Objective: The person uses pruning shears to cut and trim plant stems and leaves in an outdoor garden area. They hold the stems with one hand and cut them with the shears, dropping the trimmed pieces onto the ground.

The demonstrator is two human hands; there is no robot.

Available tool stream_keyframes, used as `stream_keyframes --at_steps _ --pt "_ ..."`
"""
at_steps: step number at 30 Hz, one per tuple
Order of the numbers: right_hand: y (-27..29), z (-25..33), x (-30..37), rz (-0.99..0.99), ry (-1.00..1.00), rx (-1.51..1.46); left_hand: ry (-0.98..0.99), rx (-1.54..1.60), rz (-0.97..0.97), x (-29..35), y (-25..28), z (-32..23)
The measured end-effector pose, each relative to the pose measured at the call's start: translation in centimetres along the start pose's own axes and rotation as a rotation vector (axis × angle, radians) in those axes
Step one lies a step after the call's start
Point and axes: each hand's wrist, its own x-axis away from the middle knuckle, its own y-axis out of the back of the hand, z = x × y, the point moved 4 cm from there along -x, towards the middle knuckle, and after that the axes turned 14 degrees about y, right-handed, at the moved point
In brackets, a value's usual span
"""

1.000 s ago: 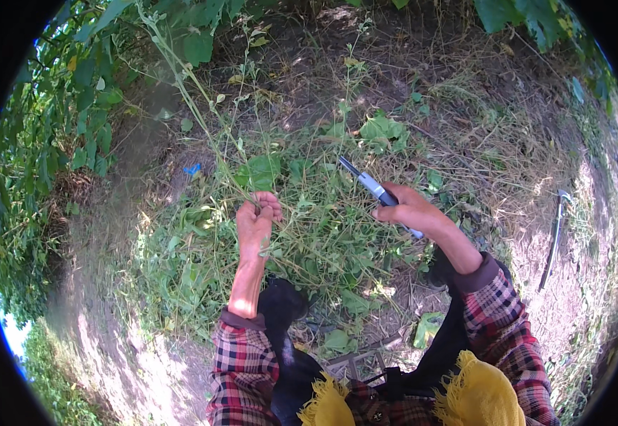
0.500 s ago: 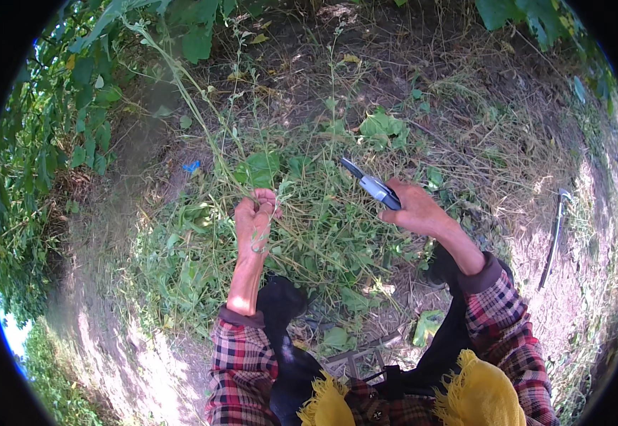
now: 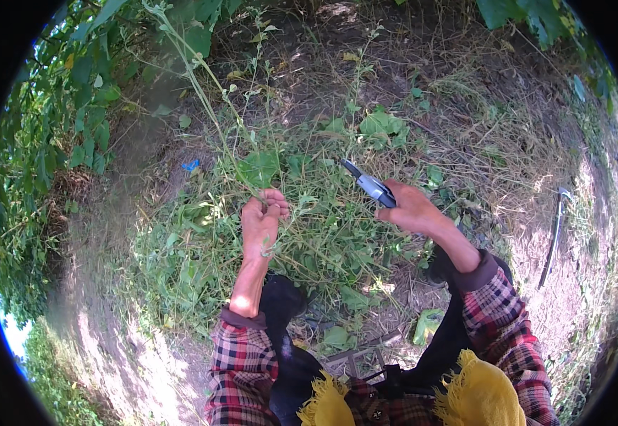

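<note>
Green stems [image 3: 198, 79] are gripped in the curled left hand [image 3: 262, 221], while the right hand [image 3: 412, 208] wraps round a grey-and-black tool [image 3: 374, 189].

Daylight falls in flecks, leaving the heap of cut greenery [image 3: 323, 234] in fairly even, soft shade. Below and left of the heap, the bare ground [image 3: 145, 383] is washed nearly white by sun, with glare also striping the soil well to its right. Above it, the earth is dimmer, with scattered bright spots. A hazy smear blurs the area up and left of the heap. Far left of it, a blown-out gap [image 3: 15, 335] shows blue fringing; all around, the black-rimmed fisheye edge bends shapes.
</note>
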Motion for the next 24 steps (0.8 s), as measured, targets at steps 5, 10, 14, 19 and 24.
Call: stream_keyframes --at_steps 5,10,14,19,24 --pt "-0.3 0.0 -0.4 -0.009 0.047 0.031 -0.034 -0.029 0.022 -0.2 0.3 0.6" --pt "-0.1 0.0 -0.6 0.013 0.007 -0.057 -0.029 -0.025 0.039 -0.3 0.1 0.7" --pt "-0.5 -0.6 -0.7 -0.031 0.054 -0.167 -0.033 -0.020 0.040 -0.2 0.1 0.6" --pt "-0.9 -1.0 -0.8 -0.073 0.033 -0.392 -0.021 0.052 -0.002 -0.3 0.8 0.4" --pt "-1.0 -0.7 -0.5 -0.050 -0.026 -0.640 -0.037 -0.001 -0.051 -0.1 1.6 -0.5"
